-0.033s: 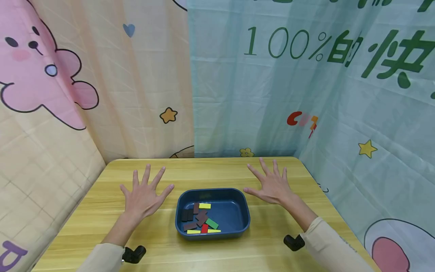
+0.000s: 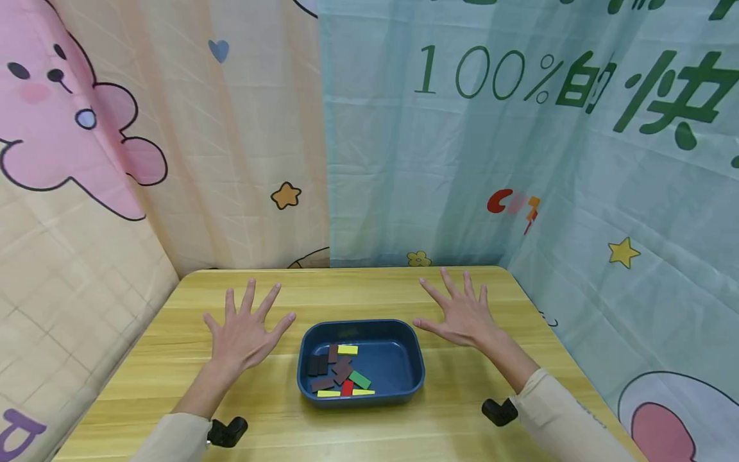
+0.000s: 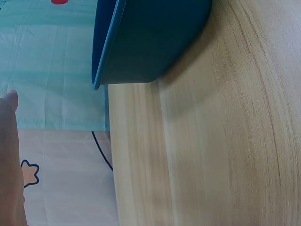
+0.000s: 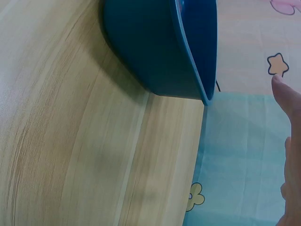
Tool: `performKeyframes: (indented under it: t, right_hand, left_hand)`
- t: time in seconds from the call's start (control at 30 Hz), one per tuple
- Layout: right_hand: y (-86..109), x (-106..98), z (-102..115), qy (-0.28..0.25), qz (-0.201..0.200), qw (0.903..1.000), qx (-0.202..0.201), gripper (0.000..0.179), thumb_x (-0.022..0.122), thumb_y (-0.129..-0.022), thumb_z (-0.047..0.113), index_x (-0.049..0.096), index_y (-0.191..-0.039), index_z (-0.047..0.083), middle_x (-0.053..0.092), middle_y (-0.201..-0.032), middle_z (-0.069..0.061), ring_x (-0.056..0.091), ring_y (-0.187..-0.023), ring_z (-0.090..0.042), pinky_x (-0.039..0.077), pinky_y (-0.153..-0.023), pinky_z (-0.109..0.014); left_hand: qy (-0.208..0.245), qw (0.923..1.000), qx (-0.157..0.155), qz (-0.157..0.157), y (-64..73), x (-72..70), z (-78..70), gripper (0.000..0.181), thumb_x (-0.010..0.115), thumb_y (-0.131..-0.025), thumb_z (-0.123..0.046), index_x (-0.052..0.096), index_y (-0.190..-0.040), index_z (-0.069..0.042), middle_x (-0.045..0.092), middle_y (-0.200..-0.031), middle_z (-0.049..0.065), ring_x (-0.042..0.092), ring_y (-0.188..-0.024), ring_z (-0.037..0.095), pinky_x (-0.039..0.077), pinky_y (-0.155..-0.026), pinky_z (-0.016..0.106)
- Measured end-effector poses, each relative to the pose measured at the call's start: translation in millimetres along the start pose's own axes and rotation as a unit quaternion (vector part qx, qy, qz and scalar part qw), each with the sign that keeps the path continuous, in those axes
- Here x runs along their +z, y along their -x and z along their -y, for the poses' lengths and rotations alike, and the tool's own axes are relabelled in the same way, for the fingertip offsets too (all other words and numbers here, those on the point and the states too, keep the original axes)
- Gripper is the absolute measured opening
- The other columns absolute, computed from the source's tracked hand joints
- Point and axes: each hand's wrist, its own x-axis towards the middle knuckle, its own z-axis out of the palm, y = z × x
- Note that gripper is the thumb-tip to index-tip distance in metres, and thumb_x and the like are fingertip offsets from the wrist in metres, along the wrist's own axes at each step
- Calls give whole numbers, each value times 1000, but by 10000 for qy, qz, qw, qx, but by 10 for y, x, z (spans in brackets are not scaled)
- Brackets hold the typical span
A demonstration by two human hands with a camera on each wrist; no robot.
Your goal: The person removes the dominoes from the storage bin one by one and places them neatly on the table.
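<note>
A dark blue rectangular tub (image 2: 395, 369) with rounded corners stands on the table between the two hands. Small flat rectangular blocks lie in its left half: several brown ones (image 2: 343, 372), black ones (image 2: 314, 365) side by side, a green block (image 2: 360, 380), a red block (image 2: 347, 388) and yellow ones (image 2: 348, 350). Left of the tub, the left hand (image 2: 239, 340) is spread with straight fingers and holds nothing. On the tub's other side the right hand (image 2: 464, 317) is likewise spread, holding nothing. Both hands are apart from the tub; each wrist view catches only part of its hand.
The wooden table (image 2: 358, 292) has rounded far corners. Printed curtains (image 2: 381, 160) hang behind it and along both sides. A black camera mount (image 2: 228, 432) sits at the left wrist, and another black mount (image 2: 499, 412) at the right.
</note>
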Motion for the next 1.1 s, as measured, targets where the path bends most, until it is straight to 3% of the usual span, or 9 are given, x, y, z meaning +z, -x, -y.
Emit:
performKeyframes:
  t: [0.8, 0.97, 1.1]
  right_hand:
    - [-29, -49, 17, 28, 55, 10000, -71, 93, 48, -86, 86, 34, -163, 35, 18, -170, -17, 11, -147, -62, 9, -107, -84]
    - [-59, -78, 38, -285, 183, 9988, -364, 89, 55, -90, 78, 35, -163, 31, 22, -169, -17, 16, -146, -61, 14, -106, -83]
    - [-98, -112, 66, -636, 453, 9939, -781, 86, 59, -92, 72, 36, -163, 28, 26, -168, -15, 19, -148, -57, 17, -108, -81]
  left_hand:
    - [34, 10000, 61, -20, 2, 24, 25, 85, 43, -96, -77, 30, -165, -28, 10, -169, 23, 2, -147, 62, -7, -93, 92]
    - [289, 9993, 187, 112, 43, 21, -16, 84, 44, -98, -73, 29, -165, -25, 13, -168, 26, 8, -146, 64, 2, -95, 92]
    - [860, 9955, 271, 274, 132, 30, -79, 81, 46, -102, -66, 26, -166, -21, 16, -167, 27, 15, -145, 64, 13, -98, 90]
